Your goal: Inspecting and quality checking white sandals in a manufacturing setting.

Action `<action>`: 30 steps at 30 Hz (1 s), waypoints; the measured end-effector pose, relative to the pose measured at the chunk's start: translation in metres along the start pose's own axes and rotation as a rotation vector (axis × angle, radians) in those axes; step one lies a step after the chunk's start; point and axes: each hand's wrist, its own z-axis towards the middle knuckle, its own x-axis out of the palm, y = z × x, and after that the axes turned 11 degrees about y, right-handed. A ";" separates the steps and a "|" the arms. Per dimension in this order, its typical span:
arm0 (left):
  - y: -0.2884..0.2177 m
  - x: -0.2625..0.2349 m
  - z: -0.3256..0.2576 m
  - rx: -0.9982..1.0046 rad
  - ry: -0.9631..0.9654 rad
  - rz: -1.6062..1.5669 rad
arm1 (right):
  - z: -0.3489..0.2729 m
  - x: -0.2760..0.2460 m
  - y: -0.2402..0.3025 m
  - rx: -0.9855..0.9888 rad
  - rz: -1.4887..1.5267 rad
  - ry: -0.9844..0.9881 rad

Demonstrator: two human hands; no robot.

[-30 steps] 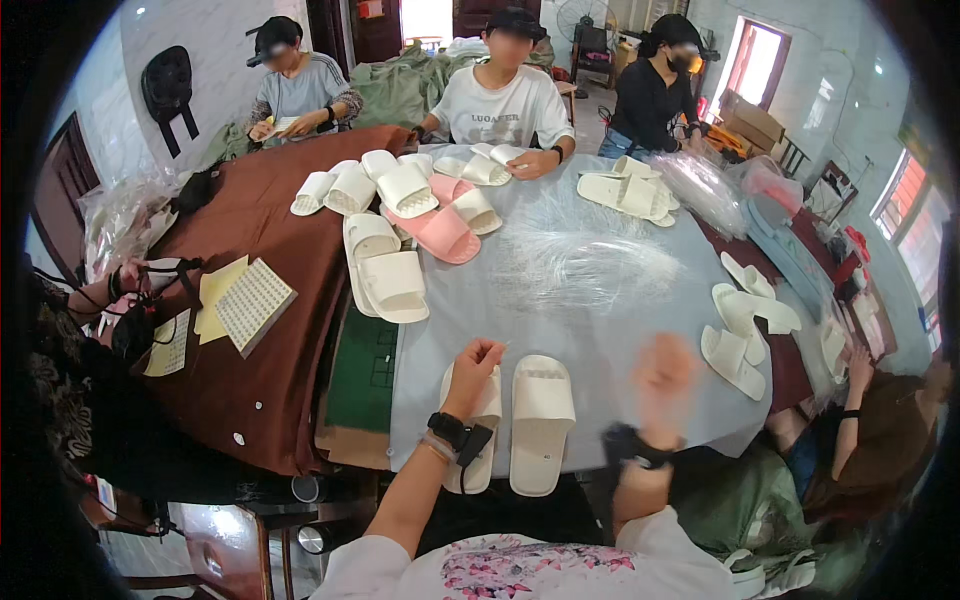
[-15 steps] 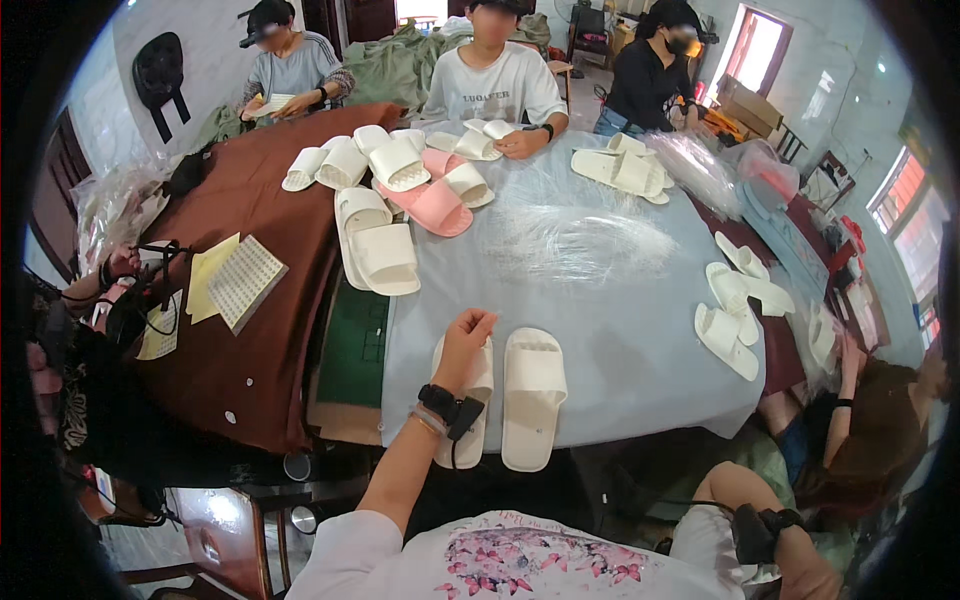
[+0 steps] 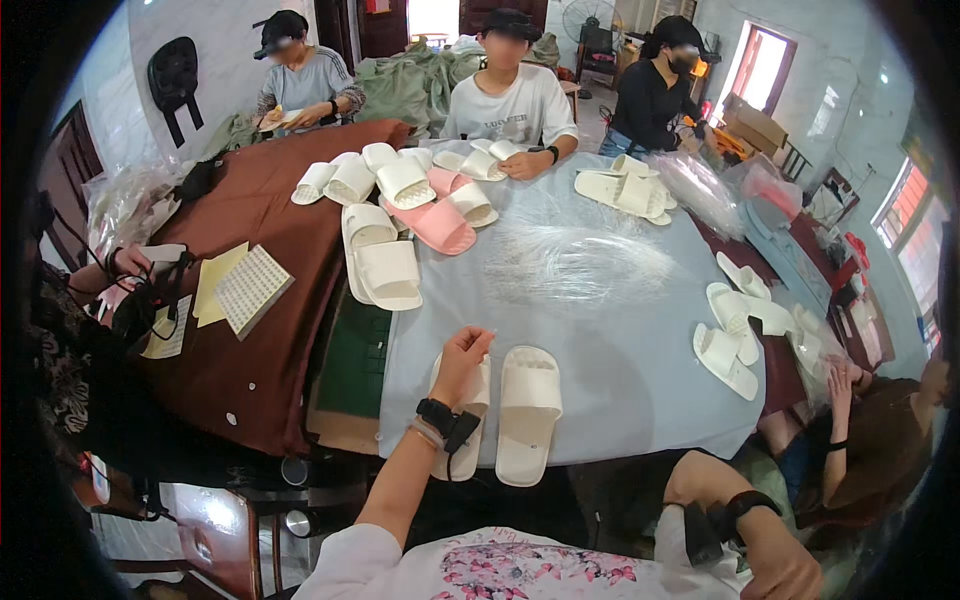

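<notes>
Head: my right hand (image 3: 785,568) has left the surface (image 3: 625,375), its hold unreadable; only my left hand (image 3: 463,360), fingers pinched, attends the slide slippers (image 3: 529,408).

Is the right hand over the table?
No, the right hand is at lower right, beyond the near edge of the table.

A brown cloth (image 3: 250,215) spreads over the left side, bearing a yellow sheet (image 3: 212,285) partly under a white printed sheet (image 3: 253,292). A black padded object (image 3: 174,85) with two straps is against the pale wall (image 3: 215,50). A heap of green fabric (image 3: 405,90) lies behind a person in a white T-shirt (image 3: 510,108). Farther right are a standing fan (image 3: 588,20), a cardboard box (image 3: 752,125) and a bright window (image 3: 757,70). A wooden chair (image 3: 212,525) stands at lower left.
</notes>
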 end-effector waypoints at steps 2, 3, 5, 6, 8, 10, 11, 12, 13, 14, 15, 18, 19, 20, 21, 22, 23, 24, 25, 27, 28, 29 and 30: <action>0.000 -0.001 0.001 -0.005 0.002 -0.007 | 0.001 -0.002 0.002 -0.020 0.012 0.019; 0.001 -0.002 0.001 -0.005 -0.007 -0.010 | 0.001 -0.004 0.003 -0.022 0.017 0.017; 0.003 -0.002 0.001 -0.010 -0.017 -0.019 | 0.003 -0.007 0.003 -0.028 0.032 0.031; 0.003 -0.003 0.003 -0.010 -0.019 -0.021 | 0.005 -0.007 0.002 -0.022 0.049 0.044; 0.004 -0.003 0.002 -0.025 -0.037 -0.013 | 0.009 -0.006 -0.001 -0.047 0.049 0.042; 0.005 -0.004 0.001 -0.034 -0.027 0.032 | 0.009 -0.004 -0.009 -0.045 -0.094 -0.070; 0.005 -0.004 0.001 -0.053 -0.036 0.056 | 0.009 -0.003 -0.013 -0.042 -0.169 -0.126; 0.005 -0.005 0.000 -0.055 -0.033 0.063 | 0.001 -0.009 -0.019 0.006 -0.180 -0.091; 0.004 -0.005 0.001 -0.056 -0.031 0.070 | -0.008 -0.015 -0.027 0.094 -0.189 -0.112; 0.005 -0.007 -0.001 -0.054 -0.024 0.065 | -0.022 -0.017 -0.042 0.284 -0.232 -0.165; 0.005 -0.007 0.001 -0.051 -0.003 0.084 | -0.034 -0.014 -0.057 0.587 -0.308 -0.215; 0.006 -0.009 -0.004 -0.029 0.078 0.102 | -0.096 0.003 -0.136 1.480 -0.533 -0.266; 0.006 -0.009 -0.006 -0.003 0.123 0.109 | -0.120 0.012 -0.172 1.443 -0.716 -0.402; 0.005 -0.009 -0.006 0.023 0.182 0.114 | -0.142 0.016 -0.192 1.510 -0.602 -0.451; 0.004 -0.008 -0.007 0.017 0.213 0.149 | -0.162 0.022 -0.209 1.515 -0.531 -0.512; 0.002 -0.008 -0.008 0.012 0.251 0.177 | -0.181 0.027 -0.225 1.517 -0.579 -0.515; 0.001 -0.008 -0.009 0.022 0.294 0.211 | -0.195 0.031 -0.237 1.525 -0.649 -0.540; -0.001 -0.007 -0.008 0.003 0.295 0.234 | -0.206 0.033 -0.244 1.484 -0.681 -0.543; -0.002 -0.006 -0.008 -0.016 0.295 0.255 | -0.213 0.034 -0.246 1.517 -0.681 -0.558; -0.004 -0.005 -0.008 -0.017 0.263 0.266 | -0.218 0.032 -0.247 1.566 -0.683 -0.609; -0.003 -0.003 -0.009 -0.003 0.236 0.256 | -0.217 0.031 -0.243 1.585 -0.687 -0.649; -0.003 -0.002 -0.008 -0.016 0.216 0.256 | -0.215 0.027 -0.240 1.603 -0.693 -0.690; -0.003 -0.001 -0.008 0.022 0.236 0.253 | -0.213 0.025 -0.236 1.612 -0.617 -0.734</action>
